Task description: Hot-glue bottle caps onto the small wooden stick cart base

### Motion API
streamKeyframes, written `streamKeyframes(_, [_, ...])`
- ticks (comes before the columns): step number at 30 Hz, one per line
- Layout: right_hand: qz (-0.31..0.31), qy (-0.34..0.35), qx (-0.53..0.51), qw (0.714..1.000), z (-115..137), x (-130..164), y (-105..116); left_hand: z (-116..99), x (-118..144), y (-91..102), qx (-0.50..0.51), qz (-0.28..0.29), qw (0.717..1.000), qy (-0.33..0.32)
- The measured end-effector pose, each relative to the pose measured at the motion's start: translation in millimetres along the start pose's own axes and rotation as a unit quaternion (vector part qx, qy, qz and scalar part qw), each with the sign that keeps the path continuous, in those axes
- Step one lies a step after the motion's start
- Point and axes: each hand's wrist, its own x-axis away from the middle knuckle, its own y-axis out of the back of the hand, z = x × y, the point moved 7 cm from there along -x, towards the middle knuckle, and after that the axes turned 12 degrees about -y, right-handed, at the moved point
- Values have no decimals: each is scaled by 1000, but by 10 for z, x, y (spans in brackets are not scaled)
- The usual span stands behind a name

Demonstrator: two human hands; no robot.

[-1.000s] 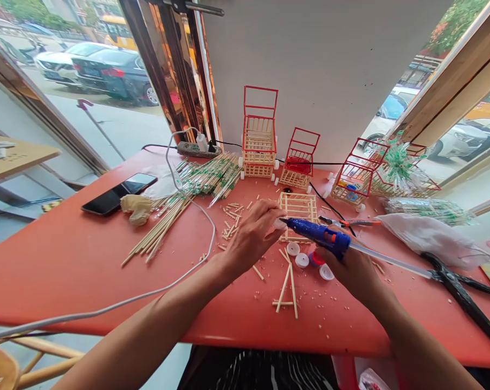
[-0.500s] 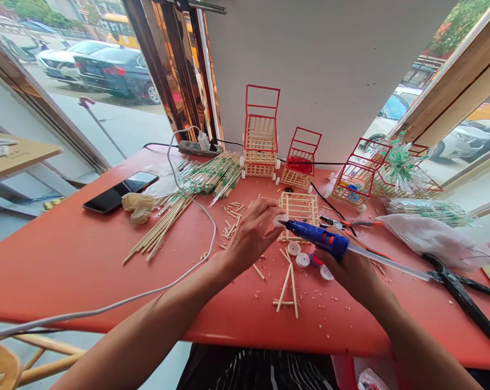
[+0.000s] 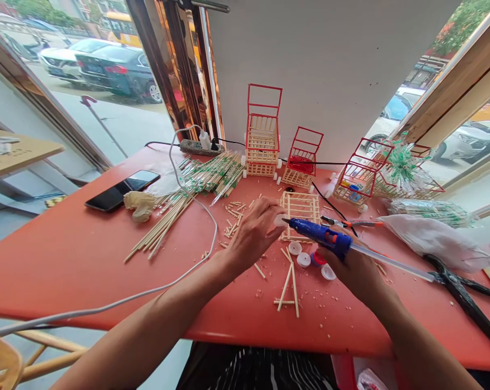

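Observation:
Pinched in the fingers of my left hand (image 3: pixel 258 230) is a small white plastic cap (image 3: pixel 280 220), partly hidden. My right hand (image 3: pixel 353 265) is wrapped round a blue hot glue gun (image 3: pixel 320 232), whose dark nozzle tip is at the cap. A clear glue stick (image 3: pixel 391 261) sticks out of the gun's back. Just behind my hands stands a small frame of wooden sticks (image 3: pixel 300 201). Several white caps (image 3: pixel 304 260) and a red-and-blue cap (image 3: pixel 318 258) lie below the gun. Loose wooden sticks (image 3: pixel 285 287) lie nearer to me.
Stick carts with red handles, such as a tall one (image 3: pixel 263 135), stand at the back. A bundle of wrapped sticks (image 3: pixel 206 176), a phone (image 3: pixel 121 190) and a white cable (image 3: pixel 167 290) are at the left. Pliers (image 3: pixel 362 223) and black-handled cutters (image 3: pixel 456 287) lie right.
The whole view has shifted slightly. The glue gun's nozzle has moved very little at the cap, and both hands keep their grips.

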Motion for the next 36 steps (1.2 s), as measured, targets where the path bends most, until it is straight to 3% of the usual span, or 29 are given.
streamKeyframes(8, [10, -4, -37, 999, 25, 2, -19, -16, -1, -15, 7, 12, 1000, -3])
streamKeyframes(13, [-2, -84, -75, 994, -143, -10, 10, 2, -8, -12, 0, 11, 1000, 3])
streamKeyframes(18, [-5, -157, -177, 972, -247, -2, 70, 56, -5, -5, 6, 18, 1000, 19])
streamKeyframes(22, [6, -205, -333, 920, -298, -3, 90, 108, 18, -24, 9, 28, 998, 50])
streamKeyframes(26, [-8, -201, -398, 895, -296, -32, 136, 178, 46, -65, 15, 43, 995, 85])
streamKeyframes(36, [-28, -205, -400, 893, -330, -57, 174, 205, 73, -56, 25, 16, 996, 79])
